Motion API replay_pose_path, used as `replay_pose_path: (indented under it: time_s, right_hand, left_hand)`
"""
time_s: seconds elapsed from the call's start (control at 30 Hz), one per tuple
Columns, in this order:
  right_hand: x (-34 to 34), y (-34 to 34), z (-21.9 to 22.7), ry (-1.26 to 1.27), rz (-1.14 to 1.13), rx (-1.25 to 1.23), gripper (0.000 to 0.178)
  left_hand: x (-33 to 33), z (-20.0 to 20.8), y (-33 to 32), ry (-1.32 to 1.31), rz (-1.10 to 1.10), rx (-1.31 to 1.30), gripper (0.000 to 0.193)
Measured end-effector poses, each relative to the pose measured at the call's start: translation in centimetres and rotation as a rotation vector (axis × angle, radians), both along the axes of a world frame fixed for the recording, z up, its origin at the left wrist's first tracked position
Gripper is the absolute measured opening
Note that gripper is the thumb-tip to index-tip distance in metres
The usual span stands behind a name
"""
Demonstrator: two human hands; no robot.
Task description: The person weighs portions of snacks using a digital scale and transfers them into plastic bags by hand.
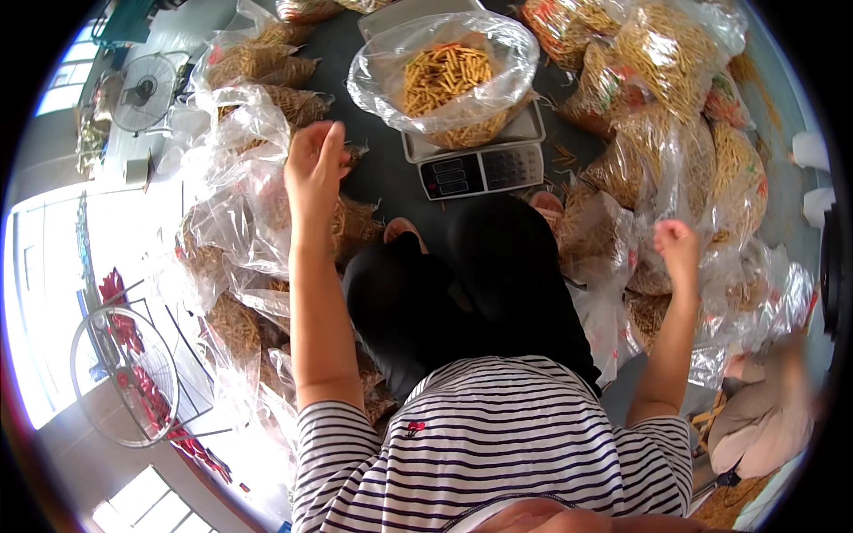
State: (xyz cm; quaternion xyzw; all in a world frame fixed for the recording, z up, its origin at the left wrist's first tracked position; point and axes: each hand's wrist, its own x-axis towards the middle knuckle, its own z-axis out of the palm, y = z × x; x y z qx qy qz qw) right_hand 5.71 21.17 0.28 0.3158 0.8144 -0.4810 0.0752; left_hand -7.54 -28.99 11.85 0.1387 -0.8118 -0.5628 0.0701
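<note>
My left hand (318,158) is raised beside the bags on the left, its fingers loosely bent and apart, with nothing visible in it. On the right, my right hand (677,238) is closed near the clear plastic of the filled bags (662,169); what its fingers hold, if anything, is hidden. In front of my knees a large open clear plastic bag (378,84) rests on a digital scale (481,171). Short yellow-brown sticks (449,78) fill its bottom. Neither hand touches this bag or the scale.
Clear bags (244,213) of brown sticks line the left side, and more are piled on the right. Loose sticks (563,158) lie on the dark floor. Two fans (124,375) stand at the left. Another person (764,409) is at the lower right, beside silvery wrapping.
</note>
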Motion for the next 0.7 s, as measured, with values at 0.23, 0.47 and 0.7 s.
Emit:
replay_pose_path:
  time_s: [0.23, 0.47, 0.7]
  right_hand:
    - [-17.2, -13.9, 8.8, 0.349, 0.340, -0.010, 0.077]
    - [-22.8, -22.5, 10.8, 0.856, 0.351, 0.569, 0.053]
    - [-29.5, -30.0, 2.0, 0.246, 1.193, 0.725, 0.014]
  left_hand:
    - [-9.4, -2.7, 1.7, -0.395, -0.232, -0.234, 0.067]
    - [-8.6, -3.9, 1.0, -0.283, -0.077, -0.141, 0.059]
    - [-5.9, -4.7, 0.5, -0.151, 0.079, -0.251, 0.067]
